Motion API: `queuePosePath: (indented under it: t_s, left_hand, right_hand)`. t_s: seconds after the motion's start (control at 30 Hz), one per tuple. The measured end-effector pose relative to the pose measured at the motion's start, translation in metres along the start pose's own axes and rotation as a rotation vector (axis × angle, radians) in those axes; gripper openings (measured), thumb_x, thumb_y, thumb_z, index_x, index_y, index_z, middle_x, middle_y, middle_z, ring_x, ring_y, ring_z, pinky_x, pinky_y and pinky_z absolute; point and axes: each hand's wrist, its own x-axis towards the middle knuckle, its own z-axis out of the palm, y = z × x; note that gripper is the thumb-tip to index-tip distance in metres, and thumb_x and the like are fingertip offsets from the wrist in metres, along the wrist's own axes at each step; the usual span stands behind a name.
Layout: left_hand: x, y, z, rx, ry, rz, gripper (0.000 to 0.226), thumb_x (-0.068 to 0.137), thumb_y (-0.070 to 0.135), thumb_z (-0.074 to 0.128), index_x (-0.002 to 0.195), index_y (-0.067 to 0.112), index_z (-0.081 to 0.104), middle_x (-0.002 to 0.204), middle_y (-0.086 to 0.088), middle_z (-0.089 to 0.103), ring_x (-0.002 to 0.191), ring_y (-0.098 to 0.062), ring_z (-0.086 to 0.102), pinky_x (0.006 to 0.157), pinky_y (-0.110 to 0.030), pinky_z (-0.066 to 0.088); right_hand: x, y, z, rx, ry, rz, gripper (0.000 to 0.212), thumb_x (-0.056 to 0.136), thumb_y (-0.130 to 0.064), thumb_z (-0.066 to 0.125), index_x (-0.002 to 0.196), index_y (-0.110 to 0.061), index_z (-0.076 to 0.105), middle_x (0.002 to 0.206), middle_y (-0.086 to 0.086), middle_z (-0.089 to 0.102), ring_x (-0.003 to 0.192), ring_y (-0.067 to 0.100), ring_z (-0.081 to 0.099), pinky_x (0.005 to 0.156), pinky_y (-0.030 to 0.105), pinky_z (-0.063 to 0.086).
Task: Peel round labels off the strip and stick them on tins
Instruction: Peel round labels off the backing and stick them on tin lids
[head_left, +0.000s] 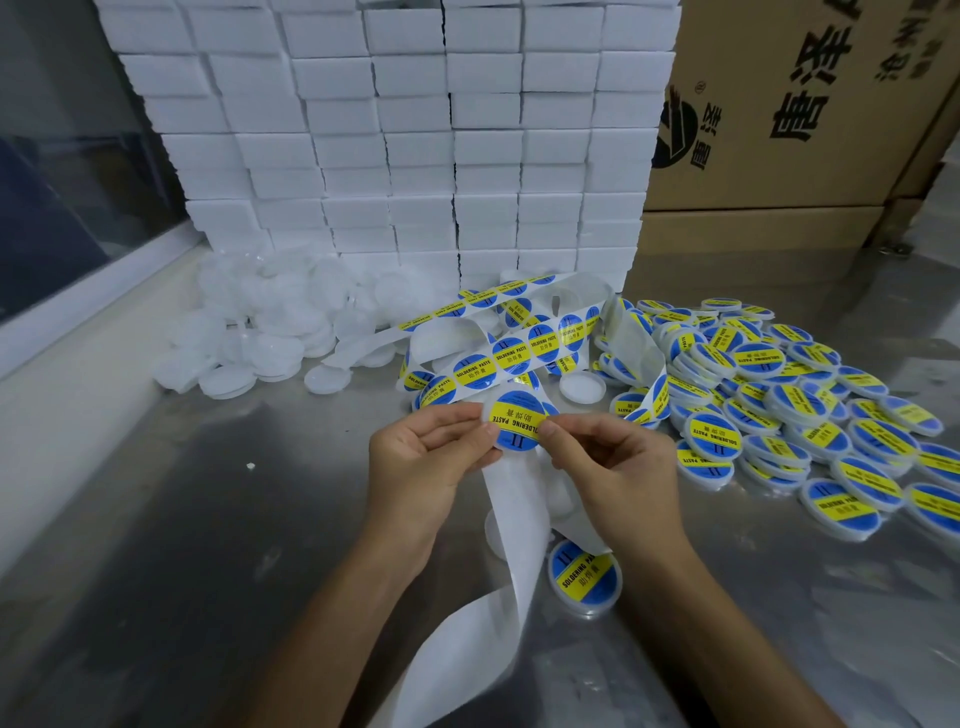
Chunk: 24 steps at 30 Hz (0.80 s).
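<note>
Bare backing strip (498, 613) trailing off the bottom centre of the frame, emptied of labels, curling up between both wrists. Just right of it, one labelled tin (584, 577) lying flat on the steel table (208, 519). At centre frame, left hand (423, 457) with fingers curled, thumb and fingertips pinching the left edge of a tin (517, 427) carrying a blue-and-yellow round label. Right hand (610, 467) curled too, thumb and forefinger pinching the right edge of that same tin. Behind, label strip (519, 351) looping across mid-frame, labels on it. Pile of labelled tins (779, 395) spread at right. Heap of unlabelled white tins (270, 327) at left. White boxes (395, 130) stacked across the top; cardboard cartons (800, 104) upper right.
</note>
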Motion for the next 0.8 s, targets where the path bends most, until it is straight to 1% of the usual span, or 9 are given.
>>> queuePosePath:
  t_s: [0.07,0.13,0.37,0.43,0.53,0.63,0.67,0.73,0.8]
  left_hand:
    - [0.0,0.0,0.001,0.033,-0.002,0.025,0.018,0.073,-0.001,0.078,0.077,0.017,0.077,0.081,-0.012,0.076,0.075,-0.025,0.075,0.063,-0.023,0.058]
    - [-0.001,0.001,0.001,0.061,-0.008,0.053,0.021,0.073,0.001,0.079,0.077,0.021,0.078,0.08,-0.011,0.076,0.074,-0.026,0.075,0.063,-0.023,0.057]
    - [-0.003,0.004,0.002,0.102,-0.056,0.094,0.024,0.072,0.001,0.08,0.077,0.024,0.078,0.079,-0.009,0.076,0.073,-0.024,0.074,0.063,-0.021,0.057]
    - [-0.004,0.006,0.002,0.088,-0.07,0.093,0.02,0.068,0.004,0.082,0.076,0.023,0.078,0.079,-0.01,0.076,0.073,-0.024,0.074,0.062,-0.021,0.057]
    - [-0.004,0.006,0.002,0.076,-0.1,0.086,0.02,0.064,0.011,0.082,0.077,0.024,0.078,0.078,-0.009,0.076,0.072,-0.024,0.074,0.062,-0.021,0.057]
    - [-0.005,0.004,0.002,0.094,-0.129,0.081,0.023,0.065,0.009,0.082,0.08,0.026,0.078,0.078,-0.008,0.075,0.073,-0.024,0.074,0.064,-0.024,0.058]
    - [-0.005,0.004,0.002,0.084,-0.14,0.075,0.024,0.065,0.007,0.082,0.081,0.025,0.078,0.078,-0.009,0.075,0.073,-0.024,0.074,0.065,-0.025,0.058]
    - [-0.005,0.003,0.002,0.044,-0.169,0.054,0.025,0.063,0.011,0.082,0.083,0.023,0.078,0.079,-0.01,0.075,0.074,-0.025,0.074,0.067,-0.028,0.059]
    - [-0.005,0.003,0.002,-0.019,-0.196,0.02,0.028,0.059,0.013,0.081,0.086,0.022,0.079,0.08,-0.01,0.075,0.078,-0.027,0.074,0.069,-0.03,0.059]
  right_hand:
    - [0.0,0.0,0.0,-0.002,0.0,-0.011,0.015,0.081,-0.008,0.076,0.08,-0.023,0.076,0.074,-0.007,0.076,0.062,0.002,0.066,0.061,0.014,0.053]
    - [0.0,0.001,0.0,0.0,-0.001,-0.013,0.016,0.081,-0.007,0.077,0.08,-0.023,0.076,0.075,-0.007,0.076,0.063,0.002,0.067,0.062,0.014,0.052]
    - [0.001,0.003,-0.001,-0.026,0.009,-0.014,0.013,0.081,-0.011,0.078,0.083,-0.024,0.077,0.077,-0.006,0.076,0.064,0.003,0.067,0.062,0.014,0.052]
    - [0.002,0.005,-0.002,-0.035,0.026,-0.014,0.012,0.081,-0.01,0.078,0.083,-0.023,0.077,0.077,-0.006,0.076,0.065,0.006,0.069,0.063,0.016,0.053]
    - [0.003,0.007,-0.003,-0.075,0.049,-0.006,0.011,0.081,-0.012,0.078,0.086,-0.022,0.077,0.079,-0.006,0.077,0.073,0.01,0.072,0.066,0.022,0.058]
    - [0.002,0.01,-0.003,-0.159,0.091,-0.036,0.009,0.079,-0.016,0.08,0.086,-0.02,0.078,0.077,-0.009,0.076,0.072,0.009,0.072,0.068,0.024,0.058]
    - [0.001,0.01,-0.003,-0.182,0.109,-0.056,0.01,0.078,-0.018,0.082,0.087,-0.019,0.078,0.075,-0.009,0.075,0.07,0.008,0.071,0.067,0.024,0.058]
    - [0.001,0.011,-0.002,-0.188,0.161,-0.089,0.019,0.075,-0.021,0.084,0.091,-0.022,0.075,0.07,-0.007,0.071,0.063,0.006,0.066,0.064,0.019,0.054]
    - [0.001,0.01,-0.002,-0.199,0.186,-0.129,0.027,0.074,-0.027,0.084,0.098,-0.025,0.072,0.068,-0.004,0.067,0.061,0.008,0.062,0.062,0.019,0.051]
